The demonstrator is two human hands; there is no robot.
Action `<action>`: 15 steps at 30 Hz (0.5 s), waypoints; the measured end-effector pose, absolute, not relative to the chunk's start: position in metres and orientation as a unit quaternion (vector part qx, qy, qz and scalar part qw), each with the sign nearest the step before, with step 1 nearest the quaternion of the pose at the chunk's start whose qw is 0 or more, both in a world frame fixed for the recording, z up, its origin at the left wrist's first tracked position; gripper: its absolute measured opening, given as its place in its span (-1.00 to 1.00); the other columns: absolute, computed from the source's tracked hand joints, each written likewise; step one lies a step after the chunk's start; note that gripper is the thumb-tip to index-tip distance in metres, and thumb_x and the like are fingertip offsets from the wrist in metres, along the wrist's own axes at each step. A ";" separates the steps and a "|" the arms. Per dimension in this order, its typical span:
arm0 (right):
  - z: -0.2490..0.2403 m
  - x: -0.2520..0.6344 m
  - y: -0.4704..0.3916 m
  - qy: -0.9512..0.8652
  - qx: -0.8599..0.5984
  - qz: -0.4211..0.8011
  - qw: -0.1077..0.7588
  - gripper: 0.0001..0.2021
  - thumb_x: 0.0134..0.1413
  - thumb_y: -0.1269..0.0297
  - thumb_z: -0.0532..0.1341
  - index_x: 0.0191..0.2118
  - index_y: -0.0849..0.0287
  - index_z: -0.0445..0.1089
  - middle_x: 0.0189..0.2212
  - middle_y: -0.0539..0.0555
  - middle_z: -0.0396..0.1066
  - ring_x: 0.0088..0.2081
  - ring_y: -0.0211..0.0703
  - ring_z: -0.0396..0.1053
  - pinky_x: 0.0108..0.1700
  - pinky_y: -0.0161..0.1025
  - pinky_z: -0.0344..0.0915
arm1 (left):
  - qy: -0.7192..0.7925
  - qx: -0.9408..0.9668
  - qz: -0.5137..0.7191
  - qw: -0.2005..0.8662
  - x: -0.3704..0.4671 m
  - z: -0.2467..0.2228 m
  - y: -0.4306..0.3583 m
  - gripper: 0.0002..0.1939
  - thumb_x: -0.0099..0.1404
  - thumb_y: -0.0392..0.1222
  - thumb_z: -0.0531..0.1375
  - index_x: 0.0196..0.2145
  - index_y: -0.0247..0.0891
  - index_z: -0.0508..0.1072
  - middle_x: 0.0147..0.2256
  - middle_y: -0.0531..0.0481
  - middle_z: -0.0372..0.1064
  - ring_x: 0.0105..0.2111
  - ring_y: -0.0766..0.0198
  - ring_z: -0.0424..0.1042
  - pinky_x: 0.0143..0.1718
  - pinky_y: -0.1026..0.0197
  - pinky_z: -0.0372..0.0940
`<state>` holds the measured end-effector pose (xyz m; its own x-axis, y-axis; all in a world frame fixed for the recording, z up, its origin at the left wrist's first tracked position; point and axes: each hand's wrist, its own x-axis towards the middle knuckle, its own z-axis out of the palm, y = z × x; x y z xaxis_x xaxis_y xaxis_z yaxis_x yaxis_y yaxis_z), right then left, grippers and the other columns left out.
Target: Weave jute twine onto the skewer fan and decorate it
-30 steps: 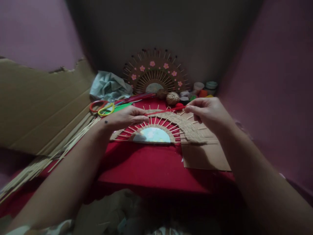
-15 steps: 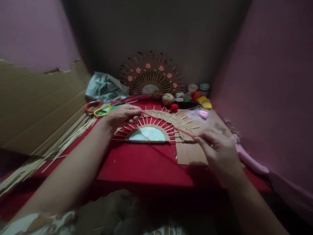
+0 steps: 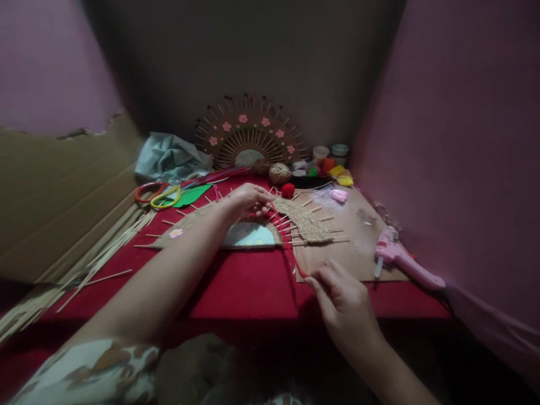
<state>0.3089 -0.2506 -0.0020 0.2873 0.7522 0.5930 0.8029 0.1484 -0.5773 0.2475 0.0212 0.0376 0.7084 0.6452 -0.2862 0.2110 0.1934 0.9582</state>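
Observation:
A length of red yarn (image 3: 297, 263) runs between my two hands. My left hand (image 3: 252, 201) pinches its upper end above the half-round woven piece (image 3: 306, 220), which has thin sticks fanning out and a pale blue centre (image 3: 248, 234). Near the table's front edge, my right hand (image 3: 337, 287) pinches the lower end. My left forearm covers part of the woven piece, whose left side bears a pink flower (image 3: 175, 233).
Scissors (image 3: 165, 197), green sheet (image 3: 192, 195) and thin sticks (image 3: 97, 253) lie left. Behind stand a flowered fan (image 3: 253, 126), twine ball (image 3: 279, 174) and red yarn ball (image 3: 287, 190). A pink glue gun (image 3: 407, 260) rests right on a brown board (image 3: 358, 247).
My left hand has moved right over the woven piece. My right hand has come down and left, so the yarn now slopes steeply and hangs slacker. The view has shifted slightly.

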 end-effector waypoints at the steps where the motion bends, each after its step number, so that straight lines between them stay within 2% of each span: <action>1: -0.004 0.308 -0.252 -0.597 -0.653 -0.023 0.465 -0.83 0.13 0.52 0.09 -0.46 0.23 0.30 -0.52 0.02 0.25 -0.46 -0.29 0.26 -0.40 -0.37 0.17 | 0.350 0.610 0.143 0.696 0.257 0.036 0.019 -0.87 0.14 -0.49 0.18 -0.53 -0.39 0.39 -0.67 -0.03 0.31 -0.73 0.40 0.27 -0.75 0.40 0.07; 9: -0.009 0.305 -0.264 -0.585 -0.672 0.018 0.453 -0.81 0.16 0.46 0.05 -0.46 0.20 0.29 -0.53 0.03 0.25 -0.48 -0.25 0.24 -0.44 -0.34 0.15 | 0.370 0.568 0.069 0.731 0.298 0.026 0.020 -0.81 0.17 -0.54 0.08 -0.53 -0.44 0.40 -0.70 0.00 0.24 -0.73 0.48 0.18 -0.79 0.49 -0.02; 15: 0.000 0.304 -0.270 -0.538 -0.664 0.167 0.492 -0.81 0.18 0.40 0.05 -0.47 0.17 0.26 -0.53 -0.03 0.26 -0.50 -0.32 0.23 -0.43 -0.39 0.15 | 0.366 0.547 0.052 0.751 0.302 0.028 0.012 -0.84 0.18 -0.51 0.08 -0.52 -0.47 0.40 -0.69 0.00 0.23 -0.74 0.50 0.16 -0.81 0.51 -0.05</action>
<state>0.3043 -0.2699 0.0001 0.3658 0.8787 0.3068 0.5502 0.0617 -0.8328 0.3016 0.0118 0.0279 0.7273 0.4776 -0.4929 0.3224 0.3963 0.8596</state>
